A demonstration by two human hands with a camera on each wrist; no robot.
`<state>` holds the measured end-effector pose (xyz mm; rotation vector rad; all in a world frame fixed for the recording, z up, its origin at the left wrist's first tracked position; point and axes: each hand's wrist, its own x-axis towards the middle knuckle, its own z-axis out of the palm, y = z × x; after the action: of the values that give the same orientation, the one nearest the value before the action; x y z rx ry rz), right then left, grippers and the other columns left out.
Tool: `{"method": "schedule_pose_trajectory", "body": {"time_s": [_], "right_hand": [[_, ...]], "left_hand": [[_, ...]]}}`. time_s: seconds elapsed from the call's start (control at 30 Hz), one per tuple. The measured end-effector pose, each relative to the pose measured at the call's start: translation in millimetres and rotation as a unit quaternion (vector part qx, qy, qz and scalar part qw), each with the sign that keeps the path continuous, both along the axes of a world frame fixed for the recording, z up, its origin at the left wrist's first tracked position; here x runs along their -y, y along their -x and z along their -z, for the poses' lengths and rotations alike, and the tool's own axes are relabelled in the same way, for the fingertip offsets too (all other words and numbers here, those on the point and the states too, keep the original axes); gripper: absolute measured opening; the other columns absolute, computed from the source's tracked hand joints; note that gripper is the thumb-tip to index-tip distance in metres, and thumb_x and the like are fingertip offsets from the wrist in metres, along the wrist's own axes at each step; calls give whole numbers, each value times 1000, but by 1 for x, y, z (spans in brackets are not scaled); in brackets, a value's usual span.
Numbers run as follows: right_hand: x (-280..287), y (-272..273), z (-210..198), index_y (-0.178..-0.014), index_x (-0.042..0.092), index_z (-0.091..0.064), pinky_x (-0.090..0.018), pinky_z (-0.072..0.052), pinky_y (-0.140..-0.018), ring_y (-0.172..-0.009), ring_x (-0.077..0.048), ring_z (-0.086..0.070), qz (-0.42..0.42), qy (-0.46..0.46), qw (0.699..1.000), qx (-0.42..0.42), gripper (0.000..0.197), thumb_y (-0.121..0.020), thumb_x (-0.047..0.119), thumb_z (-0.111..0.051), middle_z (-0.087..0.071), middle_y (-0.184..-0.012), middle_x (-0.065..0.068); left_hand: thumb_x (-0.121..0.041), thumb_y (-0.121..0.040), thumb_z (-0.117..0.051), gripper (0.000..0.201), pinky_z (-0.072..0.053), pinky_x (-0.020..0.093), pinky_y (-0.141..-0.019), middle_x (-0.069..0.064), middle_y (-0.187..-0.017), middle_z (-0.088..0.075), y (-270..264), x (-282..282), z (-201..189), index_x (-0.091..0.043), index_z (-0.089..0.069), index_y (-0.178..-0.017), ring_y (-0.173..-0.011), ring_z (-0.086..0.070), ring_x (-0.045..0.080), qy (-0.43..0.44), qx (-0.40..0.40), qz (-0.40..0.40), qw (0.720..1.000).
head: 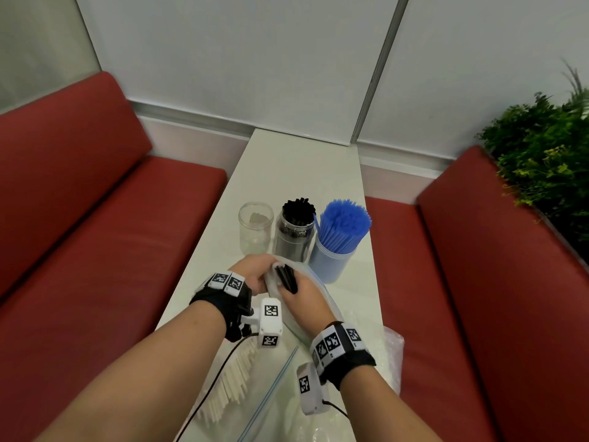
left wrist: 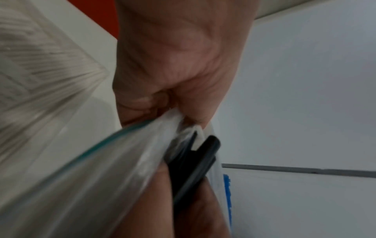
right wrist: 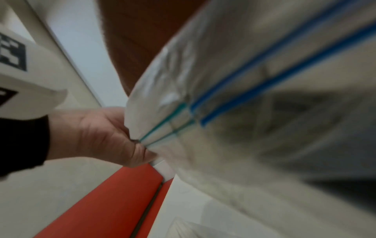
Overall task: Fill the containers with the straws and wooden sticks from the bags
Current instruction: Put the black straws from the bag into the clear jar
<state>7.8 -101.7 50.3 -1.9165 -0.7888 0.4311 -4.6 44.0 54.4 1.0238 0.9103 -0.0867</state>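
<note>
Head | our left hand (head: 251, 275) pinches limp bag (head: 315, 291) rim | right hand (head: 302, 298) grips light black straws (head: 287, 277), probably slippery

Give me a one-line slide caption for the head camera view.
Left hand holds a clear bag while right hand pulls out black straws.

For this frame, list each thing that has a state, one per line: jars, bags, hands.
Clear empty jar: upright, nothing in it.
Clear jar of black straws: upright, filled.
Clear jar of blue straws: upright, packed full.
Clear zip bag: open, held up.
Left hand: pinches the bag's edge.
Right hand: grips black straws at the bag's mouth.
Bag of white sticks: lying flat.
</note>
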Motion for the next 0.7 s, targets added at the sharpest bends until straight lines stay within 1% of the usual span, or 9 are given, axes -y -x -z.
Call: {"method": "schedule_pose_trajectory", "body": {"time_s": [0.07, 0.17, 0.23, 0.37, 0.43, 0.5, 0.6, 0.67, 0.7], "right_hand": [[-3, 0, 2, -100, 32, -65, -38, -56, -84, -87, -12, -67, 8, -16, 999, -48, 8, -92, 30, -64, -71, -91, 8], [-7, -7, -1, -78, 36, -56, -23, -48, -63, -62, -7, -53, 20, -90, 991, -97, 22, -85, 23, -72, -57, -66, 16], [-8, -18, -12, -75, 31, -53, -26, -47, -58, -56, -12, -51, 49, -143, 980, -129, 24, -86, 30, -75, -53, -60, 9], [-15, -47, -42, -71, 26, -55, -34, -48, -60, -54, -16, -50, 102, -230, 954, -163, 27, -91, 21, -74, -51, -59, 2], [-19, -61, -64, -69, 27, -56, -36, -44, -59, -53, -17, -46, 103, -260, 944, -174, 28, -89, 26, -76, -47, -57, 1], [-22, -73, -87, -68, 27, -58, -36, -44, -61, -53, -19, -45, 101, -295, 932, -187, 28, -85, 34, -79, -46, -57, -1], [-24, -85, -109, -67, 27, -58, -37, -46, -63, -52, -18, -45, 111, -351, 908, -203, 30, -83, 35, -82, -47, -58, 0], [-28, -88, -114, -70, 23, -54, -38, -46, -65, -52, -19, -46, 118, -369, 899, -204, 33, -83, 32, -83, -47, -57, -1], [-32, -87, -114, -69, 22, -53, -38, -47, -64, -52, -20, -45, 119, -374, 897, -204, 34, -83, 30, -82, -47, -57, -2]], "left_hand": [[-5, -93, -54, 8, -54, 24, -63, 9, -75, -65, 8, -5, -3, -3, -61, -89, -72, -62, 21, -107, 23, 106, 988], [-9, -92, -59, 23, -51, 30, -88, 15, -109, -68, 15, -21, 0, -3, -63, -113, -102, -64, 29, -327, -65, 220, 917], [-10, -94, -56, 34, -48, 33, -95, 12, -122, -63, 16, -28, 9, -4, -55, -128, -110, -61, 28, -387, -97, 206, 893], [-8, -95, -49, 34, -46, 35, -75, 22, -118, -55, 12, -12, 25, -8, -46, -130, -92, -54, 27, -203, -13, 73, 976], [-13, -94, -56, 51, -48, 35, -82, 24, -130, -50, 10, -2, 34, -16, -34, -141, -102, -55, 31, -170, -23, 118, 978], [-15, -91, -60, 65, -41, 35, -101, 18, -143, -43, 10, 4, 40, -18, -31, -149, -125, -47, 33, -172, -43, 187, 966], [-13, -89, -60, 50, -33, 29, -99, 10, -144, -46, 1, -2, 34, -15, -52, -138, -133, -41, 26, -224, -5, 157, 962], [-14, -92, -57, 29, -40, 29, -98, 10, -126, -62, -7, -6, 27, -10, -67, -119, -126, -52, 27, -220, 72, 22, 973], [-16, -94, -56, 23, -46, 33, -99, 13, -115, -68, -11, -7, 21, -6, -69, -109, -121, -57, 32, -152, 112, -41, 981]]}}
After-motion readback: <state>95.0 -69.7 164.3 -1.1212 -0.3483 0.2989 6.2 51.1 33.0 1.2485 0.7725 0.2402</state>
